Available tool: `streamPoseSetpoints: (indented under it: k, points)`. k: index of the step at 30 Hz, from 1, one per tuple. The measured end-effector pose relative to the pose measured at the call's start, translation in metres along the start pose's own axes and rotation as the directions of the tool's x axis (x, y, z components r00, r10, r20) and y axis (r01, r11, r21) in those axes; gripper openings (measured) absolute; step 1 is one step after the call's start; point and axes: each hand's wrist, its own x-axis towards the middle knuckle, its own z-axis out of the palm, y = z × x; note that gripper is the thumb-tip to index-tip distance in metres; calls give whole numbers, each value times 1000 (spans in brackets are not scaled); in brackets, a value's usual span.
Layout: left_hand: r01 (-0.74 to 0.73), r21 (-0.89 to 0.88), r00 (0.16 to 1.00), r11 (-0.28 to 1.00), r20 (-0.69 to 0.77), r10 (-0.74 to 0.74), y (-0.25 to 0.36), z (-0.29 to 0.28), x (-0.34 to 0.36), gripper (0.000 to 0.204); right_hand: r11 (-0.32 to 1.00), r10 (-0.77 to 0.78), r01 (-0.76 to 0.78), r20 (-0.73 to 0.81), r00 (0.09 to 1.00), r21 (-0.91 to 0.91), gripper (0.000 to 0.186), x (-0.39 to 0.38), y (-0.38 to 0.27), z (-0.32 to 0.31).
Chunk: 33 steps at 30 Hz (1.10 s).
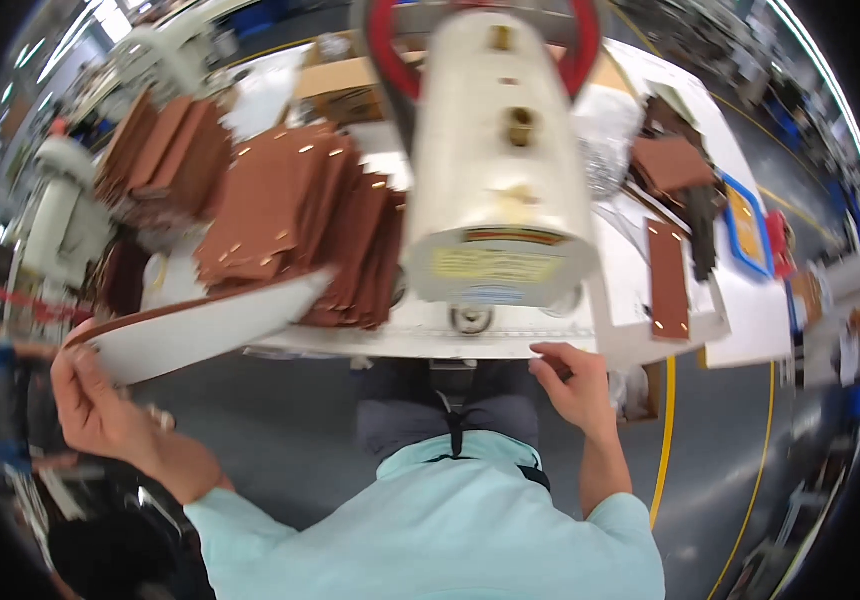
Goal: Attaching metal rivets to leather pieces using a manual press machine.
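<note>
The reference landmark is the cream-white, rounded metal machine head (500,210), mounted over the white flat-topped table (745,325). The left hand (100,405) is positioned forward of the table's near edge, on the person's side, well to the left of the machine head. Its fingers are closed on one end of a long, flat panel, brown on one face and pale grey on the other (200,335). The panel extends from the hand toward the machine head; its free end overlaps in view the large fanned stack of brown flat panels with small shiny marks (260,205), left of the machine head. Contact between the two cannot be determined.

The right hand (578,388) is located at the table's near edge, just right of and nearer the person than the machine head. Its fingers are bent, with a narrow gap between thumb and forefinger; nothing is visible in them.

Right of the machine head lie a single narrow, rectangular brown panel (667,280), a pile of folded brown pieces (672,163) and, farther right, a shallow blue plastic tray (760,228)
</note>
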Motion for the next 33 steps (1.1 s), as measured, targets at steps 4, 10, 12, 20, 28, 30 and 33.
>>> streamPoseSetpoints:
  k: [4,10,12,20,28,30,33]
  points:
    - [-12,47,926,999,378,-6,43,-3,-22,12,916,-397,386,109,911,112,36,0,-36,28]
    - [-199,-532,648,823,558,518,58,59,-90,22,855,-508,460,215,834,239,83,-2,-68,71]
    - [-136,-542,614,829,611,500,68,71,-116,16,895,-417,348,245,875,280,64,3,-56,81]
    - [469,-419,673,777,740,-7,64,63,-146,30,917,-372,339,142,917,209,30,7,-41,82]
    - [950,-50,115,308,974,-195,46,80,-196,24,898,-164,158,-22,986,411,16,-5,-13,90]
    - [975,-77,132,207,954,-269,45,89,-208,17,946,-133,131,-13,991,297,17,0,10,88]
    - [999,-31,39,35,965,-258,41,117,-224,16,940,35,-32,-5,999,340,20,6,25,88]
